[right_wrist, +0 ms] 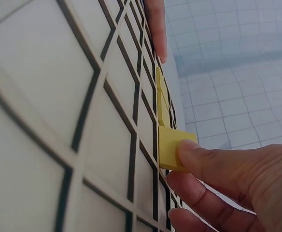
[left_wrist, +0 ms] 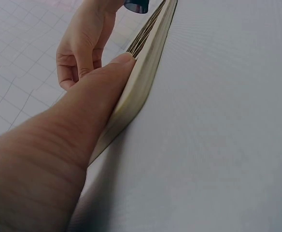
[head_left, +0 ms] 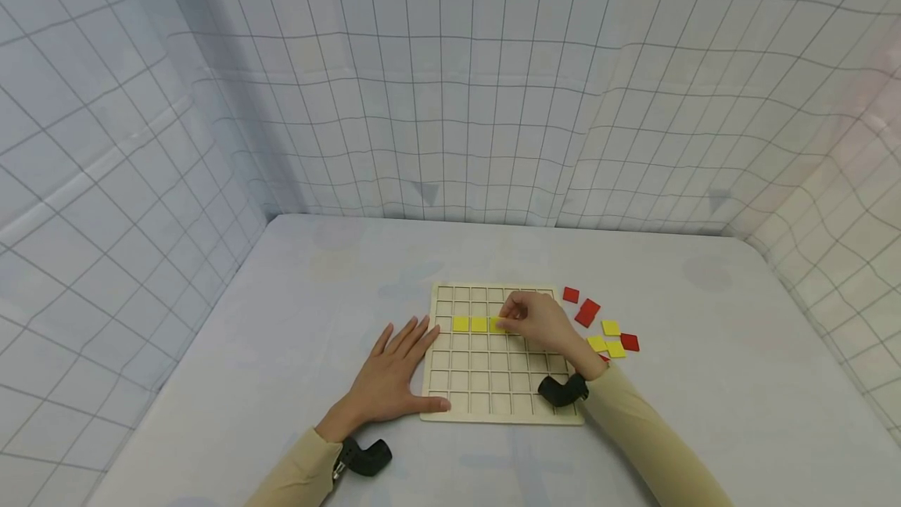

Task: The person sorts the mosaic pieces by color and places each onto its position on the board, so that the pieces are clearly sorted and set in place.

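Counting remotely, I find two yellow tiles (head_left: 479, 325) in one grid board (head_left: 500, 382); the right hand (head_left: 543, 325) clamps a third tile (right_wrist: 169, 147) beside them. The left hand (head_left: 389, 380), fingers apart, touches the board. Three loose yellow tiles (head_left: 611, 328) lie rightward.

A right hand (right_wrist: 242, 176) pinches a tilted yellow tile (right_wrist: 169, 145) against a grid board (right_wrist: 113, 133), two more yellow tiles (right_wrist: 163, 108) lying in the board's compartments, a left hand (right_wrist: 156, 26) by its far edge, gridded cloth (right_wrist: 247, 72) beyond it
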The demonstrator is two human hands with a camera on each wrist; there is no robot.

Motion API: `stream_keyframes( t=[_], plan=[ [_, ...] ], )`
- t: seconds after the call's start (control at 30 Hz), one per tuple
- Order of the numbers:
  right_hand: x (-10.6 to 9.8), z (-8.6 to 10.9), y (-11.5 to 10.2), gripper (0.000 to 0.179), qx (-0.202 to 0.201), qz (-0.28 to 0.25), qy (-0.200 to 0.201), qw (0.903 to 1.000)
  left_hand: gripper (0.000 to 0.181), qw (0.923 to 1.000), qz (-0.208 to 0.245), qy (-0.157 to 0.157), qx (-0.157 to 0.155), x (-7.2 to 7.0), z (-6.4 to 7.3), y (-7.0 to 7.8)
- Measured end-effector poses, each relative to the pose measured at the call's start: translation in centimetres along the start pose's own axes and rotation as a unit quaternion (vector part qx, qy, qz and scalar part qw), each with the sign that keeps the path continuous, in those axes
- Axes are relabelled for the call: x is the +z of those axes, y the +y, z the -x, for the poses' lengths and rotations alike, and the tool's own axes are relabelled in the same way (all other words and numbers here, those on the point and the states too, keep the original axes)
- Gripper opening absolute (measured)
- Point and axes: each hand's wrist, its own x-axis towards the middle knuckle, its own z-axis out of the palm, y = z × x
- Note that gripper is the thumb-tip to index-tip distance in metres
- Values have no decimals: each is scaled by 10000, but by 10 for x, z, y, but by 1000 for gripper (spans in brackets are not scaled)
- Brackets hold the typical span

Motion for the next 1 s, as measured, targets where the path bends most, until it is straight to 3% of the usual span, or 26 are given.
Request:
stream_keyframes(
  t=[0.4,1.0],
  plan=[
    [0,0,0,6,187,148,0,9997,110,9997,15,201,136,1,0,0],
    [-1,0,-8,5,273,289,-60,9992,111,9998,-12,-171,-98,-1,0,1]
  ],
)
